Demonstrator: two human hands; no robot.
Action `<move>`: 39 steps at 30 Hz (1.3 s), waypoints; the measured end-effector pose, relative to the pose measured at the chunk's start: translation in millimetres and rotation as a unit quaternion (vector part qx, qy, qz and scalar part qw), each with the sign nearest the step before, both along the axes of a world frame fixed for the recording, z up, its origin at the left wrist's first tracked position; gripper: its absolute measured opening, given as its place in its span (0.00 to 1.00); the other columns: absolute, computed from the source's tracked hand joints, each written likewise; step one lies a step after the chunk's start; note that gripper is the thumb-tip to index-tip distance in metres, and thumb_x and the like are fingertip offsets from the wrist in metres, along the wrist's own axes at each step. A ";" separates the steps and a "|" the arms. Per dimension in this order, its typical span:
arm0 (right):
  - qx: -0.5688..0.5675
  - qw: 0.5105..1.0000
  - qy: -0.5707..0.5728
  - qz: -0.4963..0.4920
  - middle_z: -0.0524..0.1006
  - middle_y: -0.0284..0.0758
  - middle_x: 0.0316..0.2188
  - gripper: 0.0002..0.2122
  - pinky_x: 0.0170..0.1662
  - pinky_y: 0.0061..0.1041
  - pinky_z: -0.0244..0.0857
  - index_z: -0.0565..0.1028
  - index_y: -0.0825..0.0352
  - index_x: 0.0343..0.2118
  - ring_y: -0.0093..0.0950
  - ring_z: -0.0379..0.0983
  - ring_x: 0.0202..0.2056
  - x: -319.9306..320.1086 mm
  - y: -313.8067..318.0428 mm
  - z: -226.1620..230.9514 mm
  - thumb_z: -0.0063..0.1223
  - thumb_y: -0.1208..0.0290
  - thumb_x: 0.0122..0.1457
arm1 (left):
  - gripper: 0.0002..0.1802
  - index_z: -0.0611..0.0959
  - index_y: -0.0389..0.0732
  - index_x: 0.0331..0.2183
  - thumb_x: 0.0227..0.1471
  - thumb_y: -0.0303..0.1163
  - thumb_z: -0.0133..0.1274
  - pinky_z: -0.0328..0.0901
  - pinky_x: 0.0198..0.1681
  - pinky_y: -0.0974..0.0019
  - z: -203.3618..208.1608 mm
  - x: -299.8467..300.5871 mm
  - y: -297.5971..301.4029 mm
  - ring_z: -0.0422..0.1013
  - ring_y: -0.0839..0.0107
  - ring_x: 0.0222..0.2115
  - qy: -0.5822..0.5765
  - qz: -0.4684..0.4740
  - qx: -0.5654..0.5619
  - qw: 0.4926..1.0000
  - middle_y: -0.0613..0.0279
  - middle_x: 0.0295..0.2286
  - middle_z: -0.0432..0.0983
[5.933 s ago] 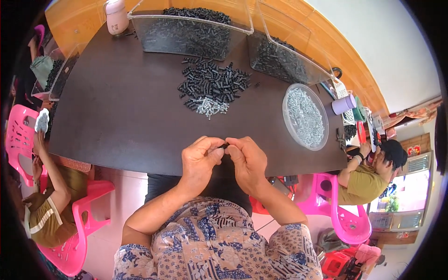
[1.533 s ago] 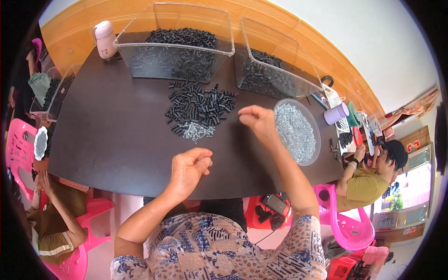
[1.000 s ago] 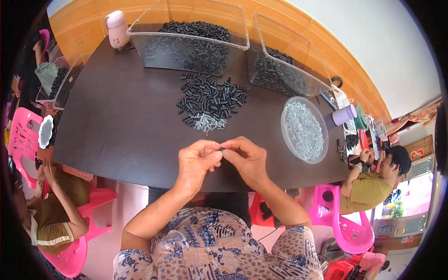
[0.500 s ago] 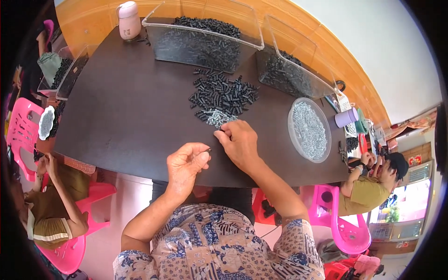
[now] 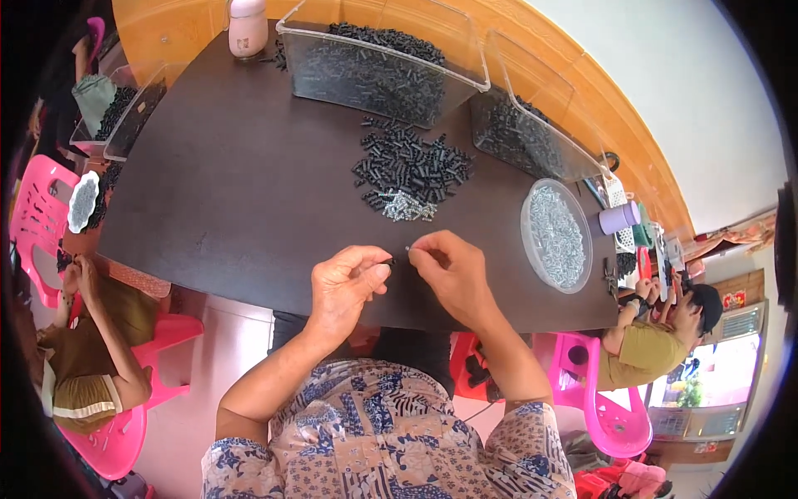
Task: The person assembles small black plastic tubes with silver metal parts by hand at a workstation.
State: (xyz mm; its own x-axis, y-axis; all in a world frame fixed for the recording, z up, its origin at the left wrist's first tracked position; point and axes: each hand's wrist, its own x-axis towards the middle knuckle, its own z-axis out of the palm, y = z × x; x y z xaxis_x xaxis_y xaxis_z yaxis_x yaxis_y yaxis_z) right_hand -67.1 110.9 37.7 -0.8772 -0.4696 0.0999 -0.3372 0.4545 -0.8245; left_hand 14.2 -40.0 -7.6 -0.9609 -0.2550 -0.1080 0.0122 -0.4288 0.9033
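Note:
My left hand [image 5: 347,287] pinches a small black ribbed plug [image 5: 389,262] between thumb and fingertips, above the near part of the table. Close beside it on the right, my right hand [image 5: 453,270] pinches a small silvery screw [image 5: 408,249], mostly hidden by the fingers. The two fingertips are a short gap apart. Beyond my hands lies a heap of black ribbed plugs [image 5: 411,162], with a small pile of silvery screws [image 5: 406,205] at its near edge.
At the back stand a large clear bin [image 5: 366,83] and another clear bin [image 5: 532,137], both holding black plugs. A round tub of screws [image 5: 557,237] sits right, near a lilac cup [image 5: 619,218]. A pink bottle [image 5: 248,29] stands back left. People sit on both sides.
My right hand has drawn back from the screw pile with a screw and come near my left hand. My left hand has shifted slightly right. The whole view has turned a little.

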 end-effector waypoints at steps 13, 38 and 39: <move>0.012 0.983 -0.174 0.059 0.75 0.28 0.20 0.08 0.25 0.13 0.60 0.76 0.71 0.28 0.13 0.67 0.23 -1.6 5.1 24.0 0.57 0.71 0.52 | 0.07 0.82 0.33 0.34 0.49 0.20 0.55 0.62 0.25 0.77 6.5 -3.7 5.9 0.68 0.80 0.24 0.105 0.008 -0.137 0.985 0.66 0.25 0.71; -0.104 0.940 -0.323 -0.046 0.74 0.30 0.18 0.08 0.21 0.14 0.57 0.75 0.69 0.25 0.15 0.65 0.18 10.0 9.8 18.0 0.56 0.68 0.53 | 0.08 0.81 0.34 0.32 0.45 0.19 0.56 0.64 0.24 0.73 11.8 -8.1 11.6 0.69 0.75 0.23 0.123 0.032 -0.268 0.955 0.61 0.24 0.73; -0.101 0.939 -0.325 -0.054 0.74 0.30 0.18 0.09 0.20 0.13 0.56 0.75 0.69 0.25 0.15 0.65 0.17 10.2 10.4 18.4 0.57 0.68 0.53 | 0.08 0.81 0.34 0.32 0.45 0.19 0.56 0.64 0.25 0.73 12.2 -8.2 11.6 0.69 0.75 0.23 0.122 0.025 -0.274 0.954 0.61 0.24 0.73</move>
State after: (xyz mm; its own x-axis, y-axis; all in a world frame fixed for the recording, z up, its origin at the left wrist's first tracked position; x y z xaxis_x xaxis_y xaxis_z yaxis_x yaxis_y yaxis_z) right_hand -57.0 121.2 56.2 -0.8249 -0.4030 -0.3963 0.3072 0.2688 -0.9129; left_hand 5.9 -28.3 4.6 -0.9253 -0.2553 0.2803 0.2594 0.1131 0.9591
